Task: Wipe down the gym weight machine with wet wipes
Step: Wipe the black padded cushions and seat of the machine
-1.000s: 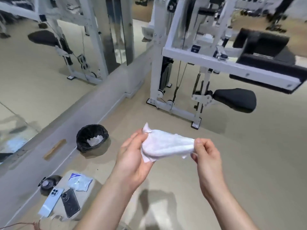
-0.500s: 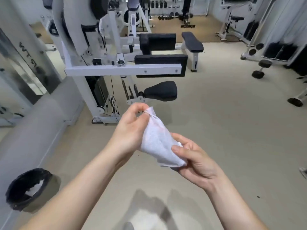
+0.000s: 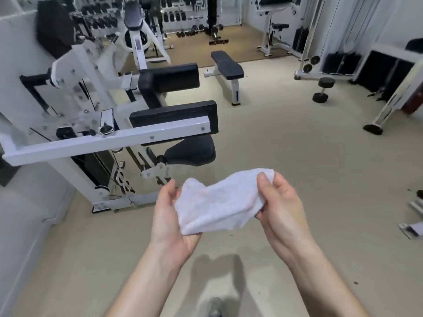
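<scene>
A white wet wipe (image 3: pixel 219 202) is stretched between both hands in mid-air, low in the centre of the view. My left hand (image 3: pixel 170 221) cups its left end, thumb on top. My right hand (image 3: pixel 280 204) pinches its right end between thumb and fingers. The white weight machine (image 3: pixel 107 139) stands to the left and ahead, with a long white bar, black pads (image 3: pixel 174 115) and a black seat (image 3: pixel 190 153). Both hands are apart from the machine, a short way in front of the seat.
A flat black bench (image 3: pixel 226 65) stands behind the machine. A dumbbell (image 3: pixel 322 89) lies on the beige floor at right, near white frames (image 3: pixel 386 106). Racks of weights line the far wall. A low white ledge (image 3: pixel 25 225) runs along the left.
The view has swung right and up from the bin and phones by the ledge towards the machine. The wipe has been pulled wider between my hands, my right hand now higher.
</scene>
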`<state>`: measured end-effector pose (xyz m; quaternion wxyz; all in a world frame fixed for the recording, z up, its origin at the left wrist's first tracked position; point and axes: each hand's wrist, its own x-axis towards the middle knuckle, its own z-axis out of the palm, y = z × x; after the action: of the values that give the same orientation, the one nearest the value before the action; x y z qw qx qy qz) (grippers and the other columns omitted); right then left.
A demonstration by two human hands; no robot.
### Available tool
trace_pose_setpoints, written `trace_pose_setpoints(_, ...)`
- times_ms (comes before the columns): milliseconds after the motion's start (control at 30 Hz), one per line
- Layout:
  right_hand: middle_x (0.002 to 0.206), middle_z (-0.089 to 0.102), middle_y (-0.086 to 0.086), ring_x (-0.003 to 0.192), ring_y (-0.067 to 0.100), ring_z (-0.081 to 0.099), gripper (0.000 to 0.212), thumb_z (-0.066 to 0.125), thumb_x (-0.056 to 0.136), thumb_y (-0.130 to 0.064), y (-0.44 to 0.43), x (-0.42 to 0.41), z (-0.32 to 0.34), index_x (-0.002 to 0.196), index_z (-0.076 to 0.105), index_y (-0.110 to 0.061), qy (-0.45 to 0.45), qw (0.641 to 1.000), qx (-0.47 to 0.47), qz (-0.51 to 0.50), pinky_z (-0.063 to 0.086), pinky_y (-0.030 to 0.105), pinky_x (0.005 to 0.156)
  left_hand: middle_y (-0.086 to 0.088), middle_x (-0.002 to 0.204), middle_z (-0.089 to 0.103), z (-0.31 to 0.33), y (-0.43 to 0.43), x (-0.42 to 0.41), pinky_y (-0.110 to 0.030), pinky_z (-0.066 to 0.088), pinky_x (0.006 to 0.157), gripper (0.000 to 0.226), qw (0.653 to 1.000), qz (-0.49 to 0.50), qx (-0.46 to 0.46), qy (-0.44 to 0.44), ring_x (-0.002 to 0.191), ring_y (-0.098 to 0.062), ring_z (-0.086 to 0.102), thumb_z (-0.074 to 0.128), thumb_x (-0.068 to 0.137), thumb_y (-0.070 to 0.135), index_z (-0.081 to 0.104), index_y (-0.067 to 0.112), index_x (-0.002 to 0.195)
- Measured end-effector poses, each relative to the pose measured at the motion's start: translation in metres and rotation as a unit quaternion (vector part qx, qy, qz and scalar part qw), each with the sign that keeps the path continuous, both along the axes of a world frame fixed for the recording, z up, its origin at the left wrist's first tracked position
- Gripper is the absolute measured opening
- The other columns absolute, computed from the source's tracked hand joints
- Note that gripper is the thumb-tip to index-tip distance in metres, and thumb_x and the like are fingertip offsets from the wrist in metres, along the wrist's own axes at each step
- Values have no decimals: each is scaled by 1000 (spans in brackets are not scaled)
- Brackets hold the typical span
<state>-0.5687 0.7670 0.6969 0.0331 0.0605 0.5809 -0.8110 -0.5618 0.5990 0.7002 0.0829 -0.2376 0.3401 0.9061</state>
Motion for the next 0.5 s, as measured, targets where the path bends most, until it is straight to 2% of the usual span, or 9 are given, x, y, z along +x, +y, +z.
trace_pose_setpoints(67,76,65,-12,76,9,64,20,48,102,-24,-11,-36,7,86,57,-16,50,987,125,-83,49,30,72,-11,90,63,-5,14,-29,-37,49,74,35,997,-55,46,-7,82,-25,63,55,90,46,61,11,94)
trace_pose_setpoints(133,66,54,-14,64,2,51,24,47,102,-24,-10,-68,16,78,49,-23,136,950,243,-140,41,22,63,-14,98,70,-11,31,-57,-34,55,72,33,995,-93,30,3,83,-25,69,62,85,36,67,5,94)
trace_pose_setpoints(233,76,54,-7,65,11,49,18,43,102,-29,9,-109,28,85,46,-24,242,875,390,-154,39,22,60,-14,102,73,-25,53,-105,-32,58,71,26,996,-54,-64,-21,84,-23,72,60,91,25,68,5,106)
trace_pose_setpoints(333,72,50,-5,64,14,45,7,43,94,-33,40,-144,24,94,49,-31,283,813,469,-196,36,25,58,-10,102,73,-26,67,-157,-38,52,83,18,986,1,-166,-30,87,-21,68,55,98,26,64,11,105)
trace_pose_setpoints(400,69,52,-6,66,11,47,11,44,89,-36,67,-172,14,90,54,-32,265,814,456,-244,35,19,58,-4,101,74,-21,78,-194,-40,50,92,16,979,25,-200,-8,92,-18,66,53,99,27,65,16,100)
trace_pose_setpoints(467,67,53,-5,60,5,47,23,51,91,-41,96,-215,-4,75,54,-24,183,861,388,-274,35,15,56,1,95,74,-11,91,-230,-38,51,90,16,981,30,-189,29,92,-16,67,52,100,25,65,17,97)
trace_pose_setpoints(500,62,52,-3,55,4,43,31,55,91,-41,113,-241,-16,70,54,-18,128,894,337,-265,37,19,55,0,94,74,-6,100,-248,-37,51,86,18,984,19,-174,45,89,-16,68,51,100,24,66,16,96)
